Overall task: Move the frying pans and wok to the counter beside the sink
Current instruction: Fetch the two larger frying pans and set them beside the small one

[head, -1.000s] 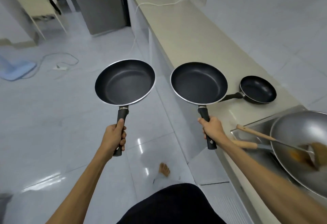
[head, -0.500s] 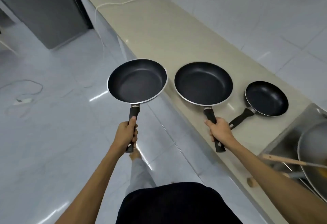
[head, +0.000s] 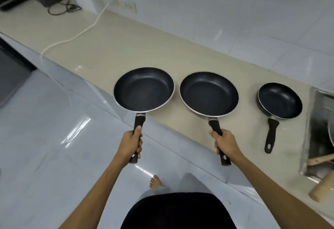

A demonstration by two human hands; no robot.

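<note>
Two frying pans being held over the surface edge; a third one lying by the sink.

The left hand (head: 130, 143) is gripping the handle of the left pan (head: 144, 89), which is hanging over the front edge of the beige surface (head: 137, 48). The right hand (head: 224, 143) is gripping the handle of the middle pan (head: 209, 94), above the surface. The small pan (head: 279, 100) is resting on the surface just beside the sink (head: 320, 138), handle pointing toward the person.
</note>
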